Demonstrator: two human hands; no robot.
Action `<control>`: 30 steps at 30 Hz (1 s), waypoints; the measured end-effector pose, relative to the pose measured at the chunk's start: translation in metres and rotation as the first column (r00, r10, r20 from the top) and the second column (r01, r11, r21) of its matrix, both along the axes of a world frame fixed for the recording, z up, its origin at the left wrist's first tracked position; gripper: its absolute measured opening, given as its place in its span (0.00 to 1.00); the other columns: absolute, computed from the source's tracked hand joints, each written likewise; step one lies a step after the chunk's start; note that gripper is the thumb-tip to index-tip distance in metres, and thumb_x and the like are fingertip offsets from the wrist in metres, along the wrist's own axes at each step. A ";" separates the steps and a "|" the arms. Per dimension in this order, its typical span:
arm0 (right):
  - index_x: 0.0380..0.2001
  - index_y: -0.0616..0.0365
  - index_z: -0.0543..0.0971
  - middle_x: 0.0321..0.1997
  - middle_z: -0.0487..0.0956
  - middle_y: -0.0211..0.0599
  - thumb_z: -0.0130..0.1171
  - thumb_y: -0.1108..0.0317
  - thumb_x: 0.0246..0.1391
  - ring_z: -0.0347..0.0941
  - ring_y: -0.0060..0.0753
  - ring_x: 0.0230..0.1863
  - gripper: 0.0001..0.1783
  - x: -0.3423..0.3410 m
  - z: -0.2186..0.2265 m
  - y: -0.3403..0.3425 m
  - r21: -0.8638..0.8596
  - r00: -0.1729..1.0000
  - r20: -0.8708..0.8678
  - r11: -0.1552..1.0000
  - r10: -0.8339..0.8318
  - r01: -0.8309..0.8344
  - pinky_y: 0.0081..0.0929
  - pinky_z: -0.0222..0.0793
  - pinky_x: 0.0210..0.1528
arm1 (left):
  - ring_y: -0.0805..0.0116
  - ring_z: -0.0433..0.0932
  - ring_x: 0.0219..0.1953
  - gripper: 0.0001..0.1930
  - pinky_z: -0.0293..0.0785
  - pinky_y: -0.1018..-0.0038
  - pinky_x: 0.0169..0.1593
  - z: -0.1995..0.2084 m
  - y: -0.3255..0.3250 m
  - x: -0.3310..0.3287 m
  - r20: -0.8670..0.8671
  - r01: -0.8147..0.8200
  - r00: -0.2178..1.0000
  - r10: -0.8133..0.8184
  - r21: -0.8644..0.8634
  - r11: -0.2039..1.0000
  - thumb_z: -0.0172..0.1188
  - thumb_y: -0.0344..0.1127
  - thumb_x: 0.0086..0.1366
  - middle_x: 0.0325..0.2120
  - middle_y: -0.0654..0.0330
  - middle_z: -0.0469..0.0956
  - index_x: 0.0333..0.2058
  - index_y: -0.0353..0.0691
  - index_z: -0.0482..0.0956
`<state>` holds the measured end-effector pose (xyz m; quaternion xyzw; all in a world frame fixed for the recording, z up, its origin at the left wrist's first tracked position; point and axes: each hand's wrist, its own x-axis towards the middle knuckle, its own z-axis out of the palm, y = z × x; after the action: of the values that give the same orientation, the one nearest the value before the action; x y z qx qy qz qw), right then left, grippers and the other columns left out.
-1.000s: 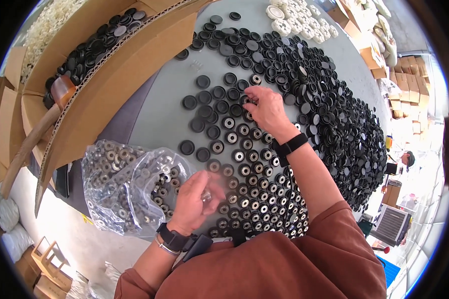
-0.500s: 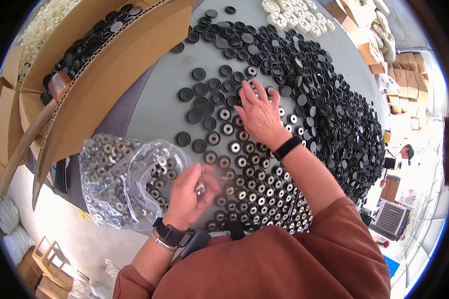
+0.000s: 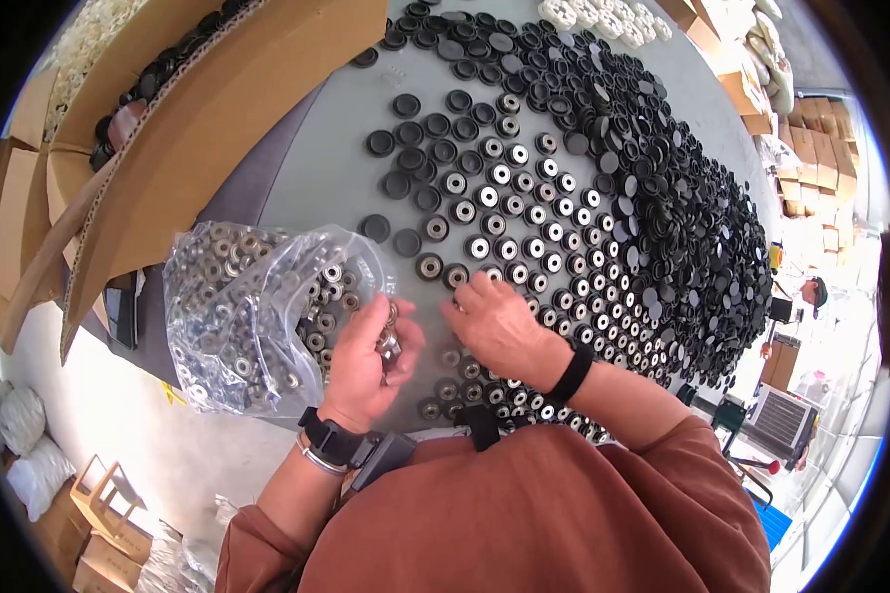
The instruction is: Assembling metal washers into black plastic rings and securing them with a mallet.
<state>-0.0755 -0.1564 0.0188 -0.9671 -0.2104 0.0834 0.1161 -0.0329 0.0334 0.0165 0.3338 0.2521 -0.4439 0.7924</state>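
Observation:
My left hand (image 3: 359, 354) is curled around several small metal bearings (image 3: 390, 343), just right of an open clear plastic bag (image 3: 252, 341) filled with more of them. To its right, my right hand (image 3: 504, 331) is low over the grey table, palm down. Its fingers are bent together at the tips, and whatever they pinch is hidden. Rows of round black caps with shiny bearings in their centres (image 3: 478, 248) spread around and beyond this hand. Farther left lie several black caps without bearings (image 3: 381, 143), hollow side up.
A large heap of loose black caps (image 3: 663, 227) covers the table's right side. Along the left edge stands a cardboard box (image 3: 257, 109) holding black caps, with a wooden handle (image 3: 44, 247) leaning across it. White ribbed parts (image 3: 603, 15) lie at the far end.
My right hand has drawn back from the far caps toward my left hand, its spread fingers now bent together. More caps with bearings show where it was. The whole view has shifted slightly.

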 end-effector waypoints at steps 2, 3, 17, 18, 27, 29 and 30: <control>0.23 0.57 0.74 0.26 0.68 0.34 0.58 0.68 0.33 0.65 0.36 0.34 0.09 0.001 -0.003 0.002 -0.055 0.997 -0.010 0.995 0.077 -0.077 0.30 0.65 0.30 | 0.75 0.63 0.15 0.17 0.53 0.83 0.15 -0.002 0.002 -0.003 -0.022 0.005 1.000 -0.005 0.008 1.000 0.43 0.46 0.69 0.22 0.58 0.74 0.41 0.37 0.69; 0.21 0.57 0.75 0.25 0.69 0.33 0.57 0.68 0.33 0.65 0.35 0.35 0.07 0.000 -0.004 0.003 -0.104 0.991 -0.014 0.986 0.132 -0.133 0.28 0.65 0.30 | 0.75 0.62 0.15 0.16 0.53 0.83 0.15 0.000 0.002 -0.001 -0.025 0.004 1.000 -0.004 0.018 1.000 0.43 0.46 0.69 0.21 0.58 0.74 0.40 0.37 0.69; 0.33 0.59 0.79 0.31 0.78 0.39 0.62 0.67 0.43 0.72 0.41 0.34 0.12 0.141 -0.015 -0.097 0.364 0.767 -0.034 0.707 -0.641 0.607 0.34 0.68 0.39 | 0.73 0.64 0.15 0.15 0.53 0.81 0.15 -0.005 0.003 0.000 -0.071 -0.021 0.997 0.022 0.018 1.000 0.44 0.46 0.68 0.20 0.57 0.74 0.39 0.39 0.69; 0.33 0.59 0.79 0.33 0.78 0.41 0.61 0.67 0.43 0.71 0.44 0.37 0.12 0.150 -0.021 -0.103 0.298 0.779 0.029 0.749 -0.627 0.592 0.36 0.67 0.42 | 0.73 0.63 0.14 0.16 0.53 0.81 0.15 -0.005 0.001 0.000 -0.077 -0.020 0.997 0.021 0.013 1.000 0.43 0.46 0.69 0.20 0.56 0.74 0.39 0.38 0.69; 0.32 0.58 0.80 0.35 0.77 0.39 0.62 0.64 0.43 0.69 0.43 0.42 0.12 0.166 -0.033 -0.101 0.099 0.817 0.118 0.825 -0.564 0.556 0.35 0.66 0.46 | 0.72 0.63 0.14 0.15 0.53 0.81 0.15 -0.009 -0.001 -0.003 -0.104 0.012 0.995 -0.013 -0.013 1.000 0.43 0.44 0.69 0.20 0.56 0.74 0.38 0.38 0.69; 0.32 0.57 0.80 0.34 0.77 0.38 0.62 0.63 0.43 0.69 0.41 0.42 0.12 0.168 -0.033 -0.100 0.077 0.824 0.135 0.835 -0.551 0.545 0.35 0.65 0.45 | 0.73 0.63 0.15 0.15 0.53 0.81 0.15 -0.011 0.001 -0.003 -0.102 0.004 0.995 -0.006 -0.021 1.000 0.43 0.44 0.69 0.20 0.56 0.74 0.38 0.38 0.69; 0.34 0.57 0.80 0.33 0.76 0.37 0.61 0.64 0.43 0.68 0.40 0.42 0.13 0.170 -0.029 -0.099 -0.019 0.857 0.150 0.866 -0.492 0.500 0.36 0.65 0.44 | 0.73 0.63 0.15 0.15 0.53 0.81 0.15 -0.011 0.001 -0.003 -0.098 -0.001 0.995 -0.002 -0.034 0.999 0.43 0.44 0.69 0.20 0.56 0.74 0.38 0.38 0.69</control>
<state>0.0942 -0.2558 -0.0097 -0.9950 0.0408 -0.0113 0.0910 -0.0361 0.0349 0.0053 0.2982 0.2829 -0.4640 0.7847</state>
